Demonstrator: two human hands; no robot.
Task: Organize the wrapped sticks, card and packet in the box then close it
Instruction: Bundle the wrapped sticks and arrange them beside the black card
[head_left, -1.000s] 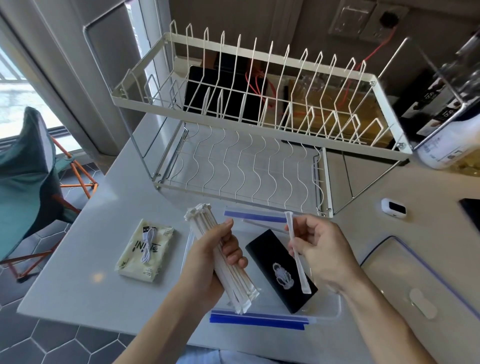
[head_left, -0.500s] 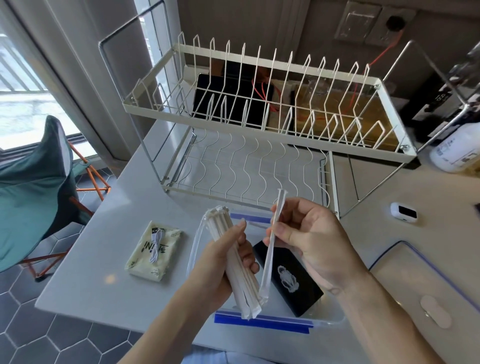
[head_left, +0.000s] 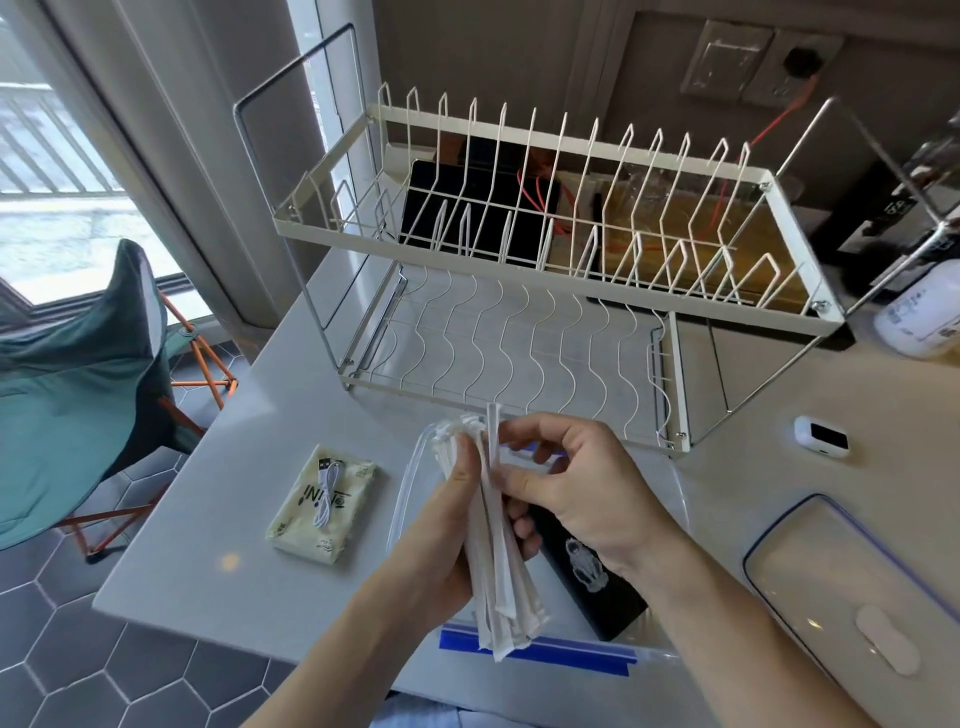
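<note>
Left hand (head_left: 457, 525): fingers curled round the wrapped sticks (head_left: 501, 577), bundle upright over the box (head_left: 613, 656).
Right hand (head_left: 576, 493): pinching one stick at the bundle's top.
Card (head_left: 592, 582): black, inside the box.
Packet (head_left: 322, 504): on the counter (head_left: 249, 499), 9 o'clock of the box.
Lid (head_left: 852, 587): 3 o'clock of the box.

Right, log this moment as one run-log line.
left hand: grips wrapped sticks | right hand: pinches one stick against bundle | card: in box | packet: on table | lid: off

box (head_left: 408, 499) mostly hidden, bottle (head_left: 922, 317) cropped
</note>
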